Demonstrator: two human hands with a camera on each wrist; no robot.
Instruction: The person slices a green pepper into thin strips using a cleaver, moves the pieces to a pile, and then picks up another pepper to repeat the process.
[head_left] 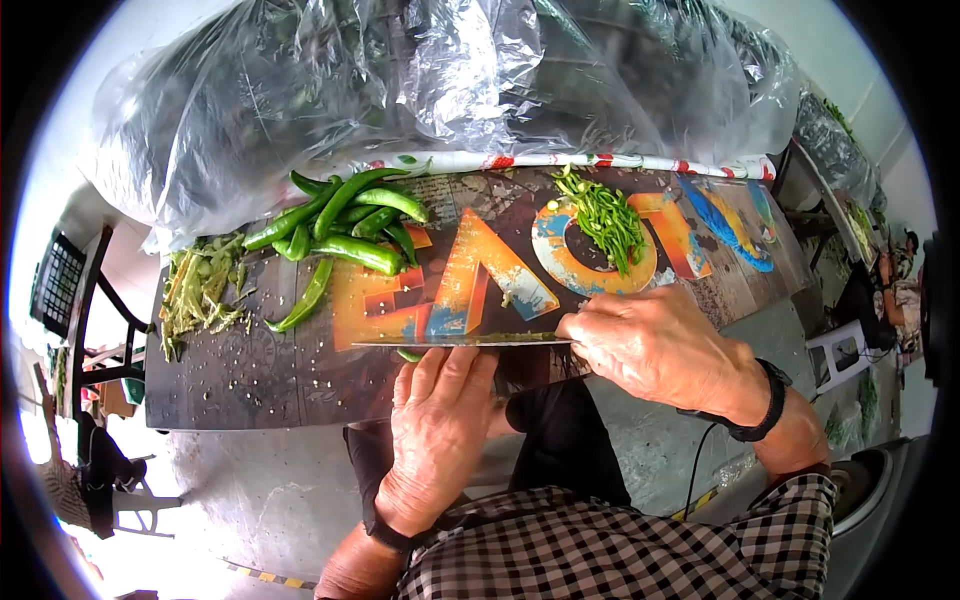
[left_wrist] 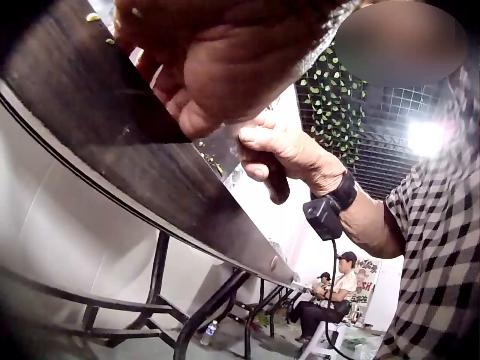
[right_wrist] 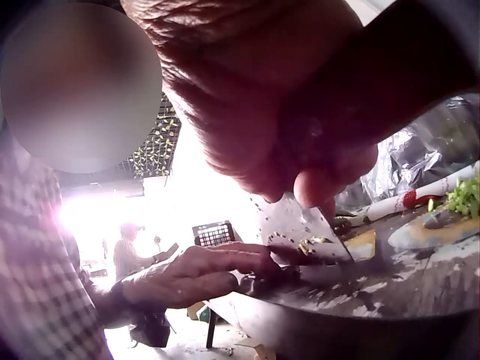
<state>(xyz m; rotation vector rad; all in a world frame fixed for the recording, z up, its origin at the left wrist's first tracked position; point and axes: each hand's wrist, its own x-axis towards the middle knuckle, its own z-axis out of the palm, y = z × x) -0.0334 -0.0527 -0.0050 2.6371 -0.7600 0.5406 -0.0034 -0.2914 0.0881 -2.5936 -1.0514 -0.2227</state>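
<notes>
My right hand (head_left: 655, 345) grips a kitchen knife (head_left: 470, 341); its dark handle shows below the fist in the left wrist view, and its wide blade, with bits stuck to it, in the right wrist view. The blade stands edge-down near the table's front edge, pointing left. Right against it are the fingertips of my left hand (head_left: 440, 425), bent down over a green pepper (head_left: 408, 354). Only a small end of that pepper shows; fingers and blade hide the rest. Beyond lie a heap of whole long green peppers (head_left: 350, 220) and a pile of cut green strips (head_left: 610, 220).
Pale green scraps (head_left: 200, 285) lie at the table's left end, with crumbs around them. One pepper (head_left: 305, 297) lies apart from the heap. Large bundles under clear plastic (head_left: 450, 80) line the back of the patterned table (head_left: 250, 390). A white stool (head_left: 840, 355) stands right.
</notes>
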